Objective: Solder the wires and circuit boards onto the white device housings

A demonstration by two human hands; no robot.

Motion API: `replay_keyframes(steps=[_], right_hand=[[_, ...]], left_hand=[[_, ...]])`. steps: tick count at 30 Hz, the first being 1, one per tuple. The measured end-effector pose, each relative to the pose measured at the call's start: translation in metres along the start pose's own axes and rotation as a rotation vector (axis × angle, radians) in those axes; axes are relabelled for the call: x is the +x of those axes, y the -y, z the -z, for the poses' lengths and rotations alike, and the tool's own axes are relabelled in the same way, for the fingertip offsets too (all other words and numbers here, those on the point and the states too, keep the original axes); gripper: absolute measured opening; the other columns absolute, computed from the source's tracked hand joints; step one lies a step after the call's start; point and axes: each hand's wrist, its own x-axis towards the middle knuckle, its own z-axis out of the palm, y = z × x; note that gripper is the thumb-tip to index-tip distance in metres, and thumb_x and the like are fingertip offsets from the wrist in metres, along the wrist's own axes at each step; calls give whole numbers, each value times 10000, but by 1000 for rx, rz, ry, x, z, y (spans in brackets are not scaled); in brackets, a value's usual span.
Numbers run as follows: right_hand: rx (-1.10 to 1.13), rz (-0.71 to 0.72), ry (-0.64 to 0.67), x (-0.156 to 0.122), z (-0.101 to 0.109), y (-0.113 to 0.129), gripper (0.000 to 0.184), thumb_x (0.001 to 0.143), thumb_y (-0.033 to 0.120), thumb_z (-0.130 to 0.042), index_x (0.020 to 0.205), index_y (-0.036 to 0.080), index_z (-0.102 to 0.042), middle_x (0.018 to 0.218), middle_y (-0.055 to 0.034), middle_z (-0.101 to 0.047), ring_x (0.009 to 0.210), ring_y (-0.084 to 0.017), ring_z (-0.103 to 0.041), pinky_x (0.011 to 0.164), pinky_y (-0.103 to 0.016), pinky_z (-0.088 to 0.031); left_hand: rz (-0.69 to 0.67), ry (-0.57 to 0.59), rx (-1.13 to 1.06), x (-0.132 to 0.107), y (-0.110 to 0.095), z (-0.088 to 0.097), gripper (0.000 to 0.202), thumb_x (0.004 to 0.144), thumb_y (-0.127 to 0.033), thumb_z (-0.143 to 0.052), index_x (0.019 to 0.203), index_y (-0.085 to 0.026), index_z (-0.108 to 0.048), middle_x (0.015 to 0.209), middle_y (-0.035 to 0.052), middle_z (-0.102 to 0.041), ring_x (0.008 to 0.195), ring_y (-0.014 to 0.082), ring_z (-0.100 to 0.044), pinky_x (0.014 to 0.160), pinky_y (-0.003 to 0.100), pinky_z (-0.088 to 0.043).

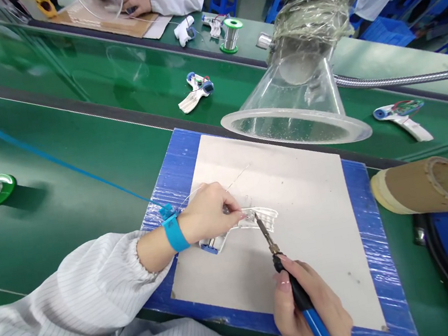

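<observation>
Green bench (60, 175), grey mat (312, 222) before you. Your left hand (208, 215) pinches wire (238, 177) and rests on the shell (257, 220) mid-mat, likely to steady it. Your right hand (308, 312) grips the iron (282, 263) pen-like, tip on the shell. The shell's long axis runs left-right, ribbed end pointing right.

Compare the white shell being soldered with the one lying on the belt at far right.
The soldered shell lies on the grey board under the left hand, which pinches a thin wire, with the soldering iron in the right hand touching it; the belt shell lies untouched on the green belt. Fingers partly hide the soldered shell; the belt shell shows a green circuit board and red wires. Both are white plastic with blue trim.
</observation>
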Motion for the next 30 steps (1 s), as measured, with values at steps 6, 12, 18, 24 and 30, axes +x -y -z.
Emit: replay_keyframes(steps=[6, 12, 18, 24, 30], right_hand=[[-23, -50, 7, 6, -2, 7, 309, 870, 108, -651, 1167, 188, -673, 851, -44, -720, 726, -164, -689, 644, -278, -572], [-9, -57, 40, 13, -3, 10, 254, 887, 95, -630, 1132, 152, -666, 855, -56, -714, 720, -148, -688, 663, -256, -560], [7, -50, 62, 12, -4, 8, 263, 871, 74, -646, 1125, 138, -662, 871, -59, -725, 717, -128, -690, 696, -234, -558], [-18, -44, 76, 14, -4, 9, 255, 878, 89, -647, 1125, 151, -655, 869, -56, -730, 717, -136, -697, 694, -241, -554], [-51, -43, 82, 10, -3, 7, 218, 895, 132, -640, 1110, 164, -657, 864, -52, -739, 716, -146, -702, 694, -252, -559]], left_hand=[[5, -8, 7, 1, -2, 1, 86, 770, -188, -759, 702, -177, -811, 676, 33, -738, 716, 169, -652, 723, 260, -478], [24, -43, 2, 1, -2, -3, 103, 790, -218, -756, 708, -186, -812, 668, 26, -734, 696, 157, -645, 723, 251, -470], [14, -54, 19, 1, -1, -4, 133, 807, -247, -740, 713, -188, -814, 643, 32, -720, 708, 164, -640, 734, 260, -452], [8, -63, 22, 0, 2, -8, 132, 800, -240, -737, 700, -191, -808, 644, 30, -719, 711, 165, -643, 740, 267, -449], [6, -73, 29, 2, 2, -9, 128, 794, -238, -736, 698, -188, -805, 672, 34, -737, 740, 173, -656, 774, 283, -452]])
